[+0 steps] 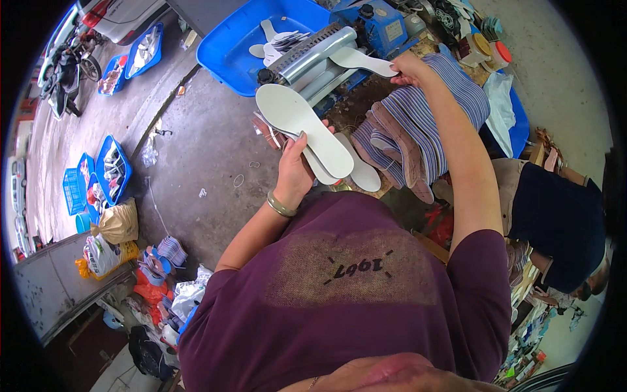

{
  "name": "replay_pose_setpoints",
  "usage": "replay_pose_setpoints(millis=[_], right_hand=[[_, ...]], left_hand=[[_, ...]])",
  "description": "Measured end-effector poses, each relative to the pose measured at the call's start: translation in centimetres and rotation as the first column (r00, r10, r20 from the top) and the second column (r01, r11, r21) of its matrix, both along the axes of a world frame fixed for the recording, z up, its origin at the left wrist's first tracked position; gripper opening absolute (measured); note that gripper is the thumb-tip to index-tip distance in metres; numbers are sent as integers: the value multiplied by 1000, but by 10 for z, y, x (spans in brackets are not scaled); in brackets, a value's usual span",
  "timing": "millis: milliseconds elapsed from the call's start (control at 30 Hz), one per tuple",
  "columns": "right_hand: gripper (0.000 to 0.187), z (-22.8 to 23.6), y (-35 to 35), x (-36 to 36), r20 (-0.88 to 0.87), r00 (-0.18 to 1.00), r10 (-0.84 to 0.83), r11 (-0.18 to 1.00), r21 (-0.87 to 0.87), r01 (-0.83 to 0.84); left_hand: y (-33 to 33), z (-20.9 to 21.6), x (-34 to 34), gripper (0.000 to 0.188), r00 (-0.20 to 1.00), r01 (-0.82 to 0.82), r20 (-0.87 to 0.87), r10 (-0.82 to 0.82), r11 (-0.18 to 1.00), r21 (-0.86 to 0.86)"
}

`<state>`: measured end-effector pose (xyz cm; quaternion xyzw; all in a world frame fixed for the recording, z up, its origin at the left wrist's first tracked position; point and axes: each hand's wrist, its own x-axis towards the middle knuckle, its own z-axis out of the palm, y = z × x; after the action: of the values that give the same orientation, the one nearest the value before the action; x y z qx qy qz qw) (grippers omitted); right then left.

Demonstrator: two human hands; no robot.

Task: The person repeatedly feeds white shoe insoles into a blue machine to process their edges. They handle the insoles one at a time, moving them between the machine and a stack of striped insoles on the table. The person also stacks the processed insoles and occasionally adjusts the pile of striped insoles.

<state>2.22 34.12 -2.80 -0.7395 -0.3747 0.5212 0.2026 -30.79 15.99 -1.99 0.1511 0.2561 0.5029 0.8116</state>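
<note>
My left hand [294, 173] is closed on a few white insoles [305, 134], held together in front of the roller machine. With my right hand [411, 70] I pinch the narrow end of another white insole [358, 61]; its wide end lies against the metal rollers [321, 60] of the machine. Below my left hand's insoles, a further pale insole [363, 175] lies by the bench edge. Under and beside my right forearm are stacks of striped blue-and-white insoles [450, 91], some with brown undersides.
Behind the rollers, a blue tub [225, 55] holds loose white insoles [287, 40]. A blue machine housing [385, 29] and lidded jars [499, 53] stand farther right. Another person [555, 222] bends at the right. Blue baskets [114, 168] and bags [116, 225] sit on the left floor.
</note>
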Motion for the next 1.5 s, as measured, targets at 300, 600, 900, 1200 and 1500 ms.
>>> replay_pose_setpoints(millis=[300,600,900,1200,1500], right_hand=[[45,2,-6,-45,817,430,384,727,20,-687],[39,34,-145,-134,372,616,694,500,365,-785],[23,50,-156,-128,852,299,430,310,172,-935],[43,44,-81,-43,3,948,319,905,296,-306],[24,27,-16,14,-1,983,183,980,-80,-183]], left_hand=[[1,-15,1,44,1000,-7,-25,7,1000,-30],[4,-14,11,33,990,-99,-112,84,985,-139],[1,-17,5,25,997,28,-73,-38,991,-127],[-1,-10,2,23,996,-33,-81,23,992,-123],[-4,-6,-2,25,994,25,-97,-39,991,-134]])
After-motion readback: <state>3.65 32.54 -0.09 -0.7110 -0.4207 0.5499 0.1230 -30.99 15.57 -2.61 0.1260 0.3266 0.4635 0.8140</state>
